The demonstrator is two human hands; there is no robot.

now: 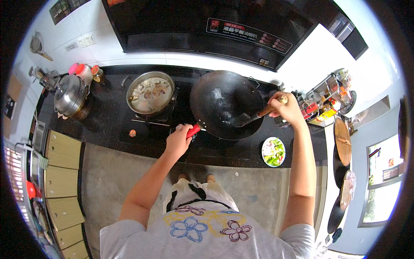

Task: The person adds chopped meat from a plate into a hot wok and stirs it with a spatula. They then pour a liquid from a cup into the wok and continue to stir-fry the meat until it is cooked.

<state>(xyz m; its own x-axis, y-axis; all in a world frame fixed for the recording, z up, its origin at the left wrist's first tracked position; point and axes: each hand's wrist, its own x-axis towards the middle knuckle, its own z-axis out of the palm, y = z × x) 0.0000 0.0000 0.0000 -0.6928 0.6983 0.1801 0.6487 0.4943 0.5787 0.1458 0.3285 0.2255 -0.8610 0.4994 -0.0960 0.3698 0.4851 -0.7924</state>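
Observation:
A large black wok sits on the stove, with a whitish patch on its inner wall. My left hand is closed around the wok's red handle at its near left side. In my right hand is a spatula, gripped by its wooden handle. Its metal blade rests low inside the wok, on the right side. Below my right wrist, a plate of chopped green and pale vegetables stands on the counter.
Left of the wok, a metal pot of cloudy broth with pieces in it stands on another burner. Farther left are a lidded steel pot and jars. Seasoning bottles line a rack at right. A black range hood hangs above.

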